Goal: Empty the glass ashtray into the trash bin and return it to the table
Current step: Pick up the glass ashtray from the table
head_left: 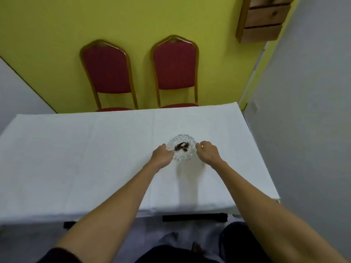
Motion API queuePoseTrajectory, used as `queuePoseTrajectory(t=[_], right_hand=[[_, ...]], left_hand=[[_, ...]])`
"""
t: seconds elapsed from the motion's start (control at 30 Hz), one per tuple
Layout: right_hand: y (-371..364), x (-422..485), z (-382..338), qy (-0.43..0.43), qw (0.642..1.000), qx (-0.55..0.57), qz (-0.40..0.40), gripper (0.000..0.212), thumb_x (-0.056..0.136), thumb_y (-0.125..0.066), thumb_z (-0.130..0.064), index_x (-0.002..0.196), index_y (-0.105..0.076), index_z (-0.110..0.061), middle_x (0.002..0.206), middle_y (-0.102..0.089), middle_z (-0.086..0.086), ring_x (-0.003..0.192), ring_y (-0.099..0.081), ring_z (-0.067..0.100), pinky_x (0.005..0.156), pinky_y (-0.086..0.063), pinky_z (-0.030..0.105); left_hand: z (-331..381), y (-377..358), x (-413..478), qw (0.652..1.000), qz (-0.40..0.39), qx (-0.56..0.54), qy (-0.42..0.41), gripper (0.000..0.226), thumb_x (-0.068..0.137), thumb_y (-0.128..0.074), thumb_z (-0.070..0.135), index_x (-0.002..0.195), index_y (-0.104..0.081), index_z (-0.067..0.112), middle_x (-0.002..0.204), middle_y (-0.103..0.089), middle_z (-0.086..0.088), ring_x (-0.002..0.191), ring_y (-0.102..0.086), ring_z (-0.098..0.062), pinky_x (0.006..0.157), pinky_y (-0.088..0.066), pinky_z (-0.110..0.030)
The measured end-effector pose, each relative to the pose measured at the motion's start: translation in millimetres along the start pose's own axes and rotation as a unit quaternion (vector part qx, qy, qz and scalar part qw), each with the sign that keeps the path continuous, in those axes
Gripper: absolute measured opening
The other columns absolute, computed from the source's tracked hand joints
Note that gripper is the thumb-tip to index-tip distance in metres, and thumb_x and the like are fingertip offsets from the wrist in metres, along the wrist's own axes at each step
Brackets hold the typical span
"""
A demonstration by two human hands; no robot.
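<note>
A round cut-glass ashtray [182,141] with dark ash and butts in its middle rests on the white tablecloth [85,158], right of centre. My left hand [161,155] touches its left rim with the fingers curled at the edge. My right hand [208,151] is at its right rim, fingers bent toward the glass. The ashtray sits flat on the cloth between both hands. No trash bin is in view.
Two red padded chairs with gold frames [108,74] [175,69] stand behind the table against a yellow wall. A wooden shelf unit [264,18] hangs at the upper right. A grey wall runs close along the table's right edge.
</note>
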State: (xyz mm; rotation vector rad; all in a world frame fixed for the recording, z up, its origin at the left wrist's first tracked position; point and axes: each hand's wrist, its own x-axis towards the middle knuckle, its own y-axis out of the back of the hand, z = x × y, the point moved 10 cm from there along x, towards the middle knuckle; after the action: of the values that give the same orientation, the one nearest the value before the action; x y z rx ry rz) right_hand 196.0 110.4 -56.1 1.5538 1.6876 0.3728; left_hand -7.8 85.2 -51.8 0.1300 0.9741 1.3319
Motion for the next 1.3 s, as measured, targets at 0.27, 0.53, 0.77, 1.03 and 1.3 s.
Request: queuePoseTrajectory(t=[0.27,0.53,0.77,1.03,1.3], right_hand=[[-25,8,0,-0.062,0.994,0.085,0.04,0.044,0.105,-0.03,-0.029,0.093,-0.06,0.0,0.102,-0.067,0.019,0.104,-0.062,0.039,0.083,-0.046,0.038],[-40,9,12,-0.132,0.973,0.14,0.13,0.041,0.105,-0.027,-0.037,0.079,-0.049,-0.014,0.098,-0.065,0.02,0.092,-0.057,0.032,0.071,-0.037,0.033],[-44,-18,27,-0.143,0.957,0.152,0.202,0.049,0.107,-0.034,-0.032,0.082,-0.062,0.0,0.078,-0.068,0.015,0.07,-0.06,0.028,0.052,-0.036,0.027],[-14,-81,49,-0.144,0.923,0.202,0.295,0.047,0.105,-0.032,-0.034,0.081,-0.06,-0.005,0.074,-0.064,0.015,0.077,-0.059,0.03,0.057,-0.037,0.032],[33,-179,98,-0.204,0.859,0.238,0.406,0.04,0.105,-0.033,-0.036,0.071,-0.044,-0.019,0.062,-0.051,-0.004,0.062,-0.047,0.016,0.064,-0.044,0.034]], left_hand=[[2,-10,38,0.999,0.015,-0.052,0.003,0.023,0.094,-0.04,0.011,0.1,-0.061,0.003,0.092,-0.057,-0.01,0.083,-0.054,-0.028,0.063,-0.042,-0.028],[-29,-8,59,0.989,0.062,-0.132,0.034,0.024,0.084,-0.043,0.021,0.063,-0.055,0.019,0.065,-0.053,-0.005,0.064,-0.05,-0.016,0.059,-0.042,-0.032],[-27,-3,46,0.979,0.076,-0.185,0.025,0.032,0.092,-0.055,0.03,0.073,-0.061,0.004,0.069,-0.057,-0.004,0.068,-0.054,-0.02,0.059,-0.041,-0.031],[25,-31,8,0.982,-0.01,-0.175,-0.076,0.03,0.101,-0.04,0.03,0.107,-0.067,0.019,0.099,-0.066,-0.001,0.097,-0.067,-0.025,0.059,-0.063,-0.032],[86,-94,-59,0.97,-0.048,-0.09,-0.221,0.042,0.106,-0.033,0.031,0.112,-0.068,0.008,0.103,-0.071,-0.007,0.096,-0.062,-0.025,0.069,-0.053,-0.008]])
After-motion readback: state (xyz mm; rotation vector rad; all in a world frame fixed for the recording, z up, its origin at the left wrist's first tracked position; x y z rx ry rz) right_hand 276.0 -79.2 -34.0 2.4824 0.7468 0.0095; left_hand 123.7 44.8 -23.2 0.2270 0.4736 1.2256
